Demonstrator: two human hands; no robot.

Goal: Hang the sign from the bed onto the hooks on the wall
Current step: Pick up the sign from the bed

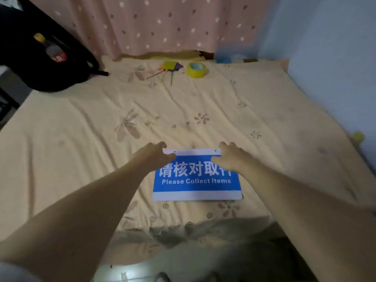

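Note:
A blue and white sign [196, 185] reading "Please Collect Items" lies flat near the front edge of the bed [81, 139]. Two small holes show in its white top strip. My left hand [155, 156] is on the sign's top left corner, fingers curled over the edge and thumb on the face. My right hand [230, 156] holds the top right corner the same way. No wall hooks are in view.
A yellow tape roll [196, 69] and some coloured paper flowers with sticks [168, 68] lie at the far side of the bed. A black backpack with a bottle [50, 58] sits at the far left. A pink dotted curtain [162, 23] hangs behind; a pale blue wall [335, 68] runs along the right.

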